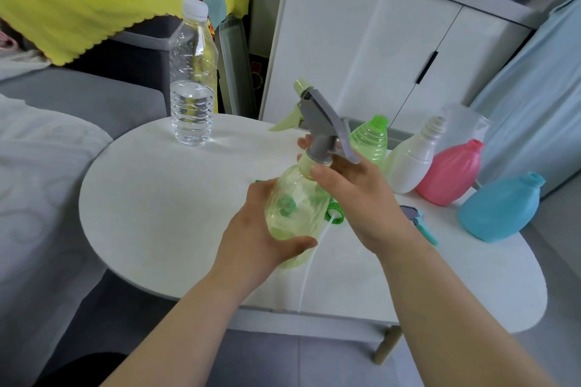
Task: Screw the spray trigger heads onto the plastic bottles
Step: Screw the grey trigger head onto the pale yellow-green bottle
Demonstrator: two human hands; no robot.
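Gripping bottle (292, 207), tilted above table (157, 214), round its body with left hand (251, 239) and pinching collar (319, 152) of head (320, 122) at the neck with right hand (358, 195); liable to cross-thread and jam if turned while seated askew, or to twist in a slack left grip.

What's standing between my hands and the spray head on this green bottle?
Nothing visible. The right hand pinches the collar of the spray head, which sits on the neck of the pale green bottle gripped by the left hand.
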